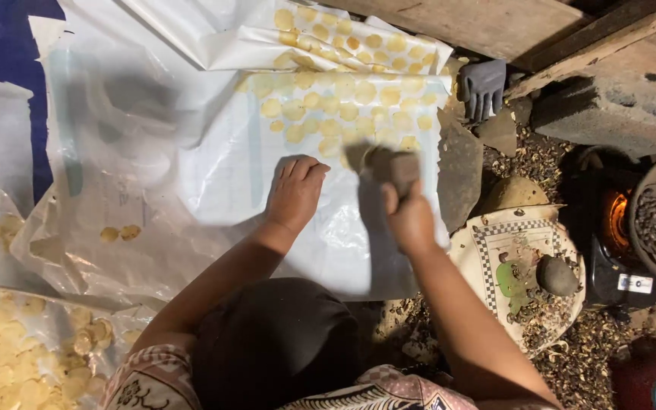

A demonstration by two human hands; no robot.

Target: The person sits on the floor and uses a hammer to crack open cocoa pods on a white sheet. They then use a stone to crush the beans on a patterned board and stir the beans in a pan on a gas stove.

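My left hand [294, 191] rests knuckles-down on a white plastic sheet [214, 175], fingers curled and holding nothing that I can see. My right hand [406, 216] grips a brown stone-like block [390, 165], blurred by motion, just above the sheet's right part. Beyond both hands, several thin pale yellow round discs [343, 106] lie in rows on the sheet. A second sheet fold with more yellow discs [343, 38] lies farther back.
A round patterned tray [487, 250] with a dark stone [556, 275], green bits and husks sits to the right. A glowing stove [616, 220] stands at far right. A grey glove [483, 87], flat stones and concrete blocks [616, 106] lie behind. More yellow discs [9, 357] pile at lower left.
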